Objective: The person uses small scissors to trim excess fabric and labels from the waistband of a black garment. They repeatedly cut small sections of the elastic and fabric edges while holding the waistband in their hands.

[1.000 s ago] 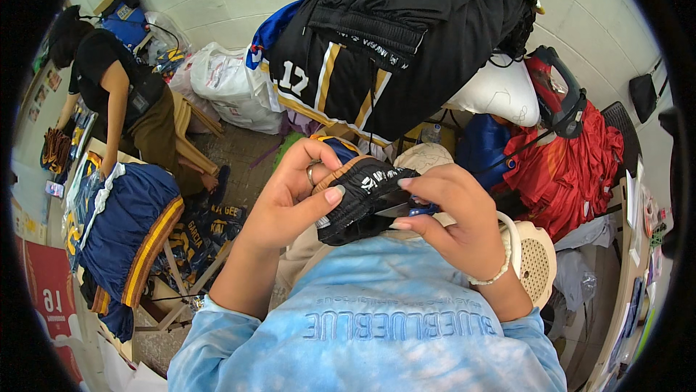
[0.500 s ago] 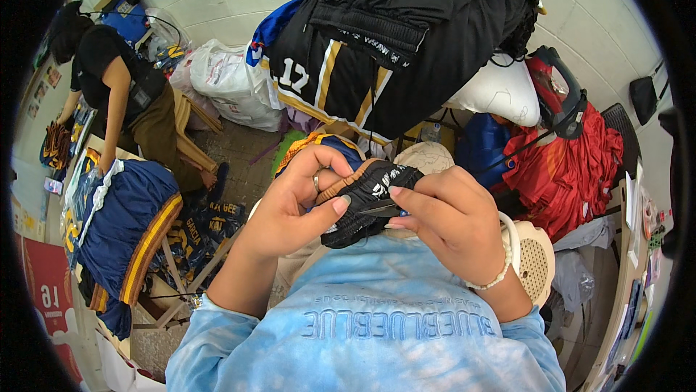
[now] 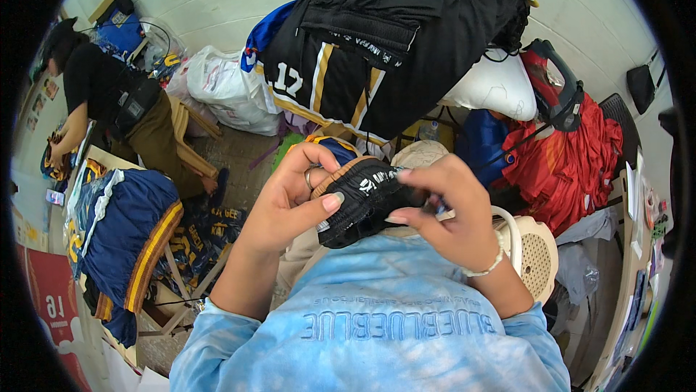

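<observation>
My left hand (image 3: 293, 200) pinches a black elastic waistband (image 3: 362, 207) with white lettering and a tan-brown inner edge, its thumb on the near side and a ring on one finger. The band is held up in front of my chest, bunched into a curve. At the band's right end is my right hand (image 3: 453, 207), thumb and forefinger close to the fabric and somewhat blurred. Curled in its fingers are small thread snips (image 3: 439, 205), of which just a bluish, shiny part shows.
Black shorts (image 3: 362, 51) are heaped ahead of me. An iron (image 3: 554, 84) and red garments (image 3: 562, 167) are at right, beside a cream perforated chair (image 3: 538, 261). Navy shorts (image 3: 127, 225) hang at left, where a co-worker (image 3: 109, 95) handles clothes. White bags (image 3: 228, 88) stand behind.
My right hand has drawn slightly right, and the snips' blades, earlier against the waistband, are now tucked back into the hand. The co-worker has shifted their arms.
</observation>
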